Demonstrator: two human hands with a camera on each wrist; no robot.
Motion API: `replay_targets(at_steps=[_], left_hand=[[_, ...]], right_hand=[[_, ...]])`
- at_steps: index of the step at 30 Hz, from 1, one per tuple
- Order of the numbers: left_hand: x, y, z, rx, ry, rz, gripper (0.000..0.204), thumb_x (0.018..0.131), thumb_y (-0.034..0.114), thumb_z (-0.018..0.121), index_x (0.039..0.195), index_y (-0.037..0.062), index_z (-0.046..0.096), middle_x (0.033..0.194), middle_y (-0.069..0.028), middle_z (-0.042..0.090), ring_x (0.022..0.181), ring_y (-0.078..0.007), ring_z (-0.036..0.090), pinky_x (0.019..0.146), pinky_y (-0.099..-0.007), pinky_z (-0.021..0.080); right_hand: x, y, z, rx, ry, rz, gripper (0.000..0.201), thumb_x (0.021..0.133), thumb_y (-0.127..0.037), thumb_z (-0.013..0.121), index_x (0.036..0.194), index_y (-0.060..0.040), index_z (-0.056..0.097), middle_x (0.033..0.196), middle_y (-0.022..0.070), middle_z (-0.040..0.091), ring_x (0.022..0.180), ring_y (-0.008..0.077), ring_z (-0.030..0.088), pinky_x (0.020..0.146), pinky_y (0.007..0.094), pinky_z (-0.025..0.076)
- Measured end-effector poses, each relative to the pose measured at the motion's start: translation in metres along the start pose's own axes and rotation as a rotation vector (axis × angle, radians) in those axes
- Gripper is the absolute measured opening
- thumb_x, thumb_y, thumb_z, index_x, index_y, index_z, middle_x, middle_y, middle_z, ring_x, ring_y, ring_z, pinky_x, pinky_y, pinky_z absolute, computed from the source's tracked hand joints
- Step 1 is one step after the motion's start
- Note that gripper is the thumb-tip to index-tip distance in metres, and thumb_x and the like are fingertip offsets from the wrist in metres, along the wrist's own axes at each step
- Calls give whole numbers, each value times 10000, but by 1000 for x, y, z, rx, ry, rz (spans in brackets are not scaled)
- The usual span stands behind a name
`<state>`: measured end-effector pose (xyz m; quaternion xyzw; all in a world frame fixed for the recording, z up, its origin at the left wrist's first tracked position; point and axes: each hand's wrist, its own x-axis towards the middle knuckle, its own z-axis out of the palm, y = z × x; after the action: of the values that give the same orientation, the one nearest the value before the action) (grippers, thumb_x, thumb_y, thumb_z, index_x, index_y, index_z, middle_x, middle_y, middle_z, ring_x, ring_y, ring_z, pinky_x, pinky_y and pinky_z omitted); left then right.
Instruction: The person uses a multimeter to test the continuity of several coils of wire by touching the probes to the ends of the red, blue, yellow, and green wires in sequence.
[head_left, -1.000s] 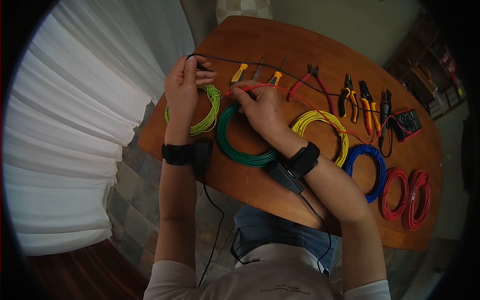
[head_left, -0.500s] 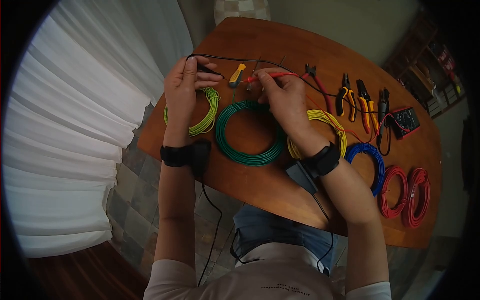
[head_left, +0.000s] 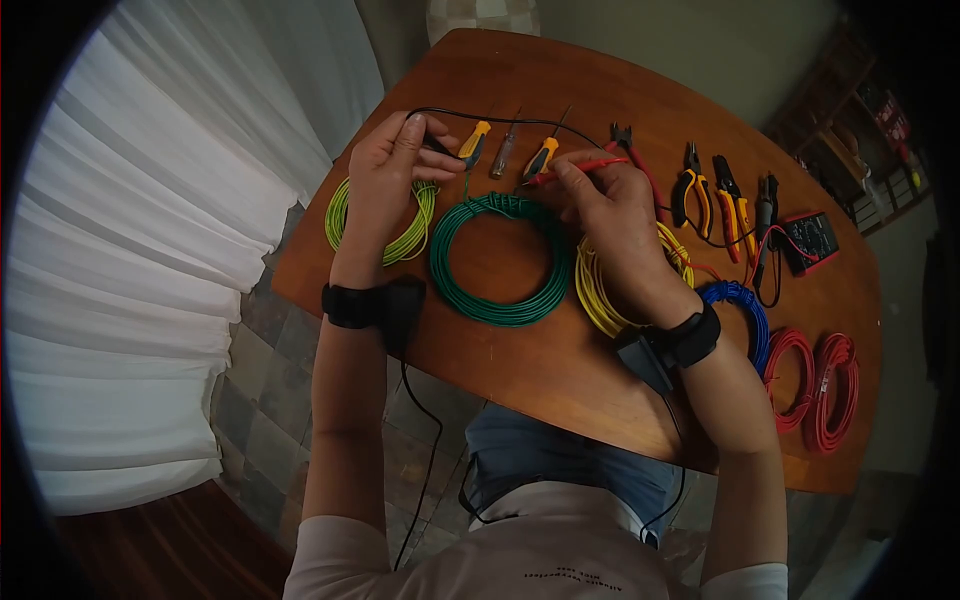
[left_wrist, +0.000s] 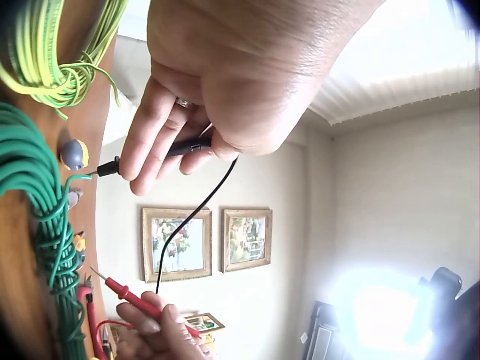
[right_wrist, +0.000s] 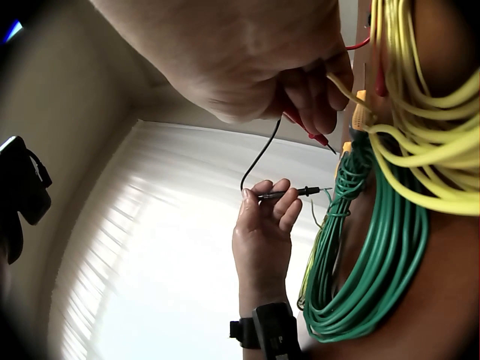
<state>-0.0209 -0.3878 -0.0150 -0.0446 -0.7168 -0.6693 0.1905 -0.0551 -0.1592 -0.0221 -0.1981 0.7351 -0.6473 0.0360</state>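
My left hand (head_left: 385,170) holds a black multimeter probe (left_wrist: 180,148) between thumb and fingers. In the left wrist view its metal tip meets the free end of a green wire (left_wrist: 79,178). That end sticks up from the coil of green wire (head_left: 441,265) lying on the table. My right hand (head_left: 625,215) pinches a red multimeter probe (left_wrist: 129,295) over the yellow wire coil (head_left: 590,300). The red tip points toward the green coil's tied top, slightly apart from it in the left wrist view. Leads run from both probes toward the multimeter (head_left: 812,244).
A yellow-green wire coil (head_left: 340,215) lies at the left. Blue (head_left: 757,330) and red coils (head_left: 790,375) lie to the right. Screwdrivers (head_left: 475,142), red-handled cutters (head_left: 650,175) and yellow-black pliers (head_left: 706,210) line the table's far side.
My right hand has moved right with the red probe, away from the yellow-green coil and off the green one. My left hand has shifted slightly right, bringing the black tip to the green wire's end.
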Motion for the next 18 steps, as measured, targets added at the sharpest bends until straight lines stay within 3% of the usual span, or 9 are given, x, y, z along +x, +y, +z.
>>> replay_targets(at_steps=[6,18], left_hand=[[0,-2,-1,-23,8,5,295,998,214,396,970,-24,568,881,-126,627,731,-195,677,629,-243,555],[1,-1,-2,-18,28,19,304,998,227,399,966,-26,566,888,-138,628,734,-203,678,631,-252,558]], right_hand=[[-3,6,4,78,-11,46,178,917,-130,555,963,25,630,851,71,671,751,119,642,559,218,485],[0,13,3,131,12,72,178,920,-136,559,962,23,630,844,67,667,708,92,616,552,204,472]])
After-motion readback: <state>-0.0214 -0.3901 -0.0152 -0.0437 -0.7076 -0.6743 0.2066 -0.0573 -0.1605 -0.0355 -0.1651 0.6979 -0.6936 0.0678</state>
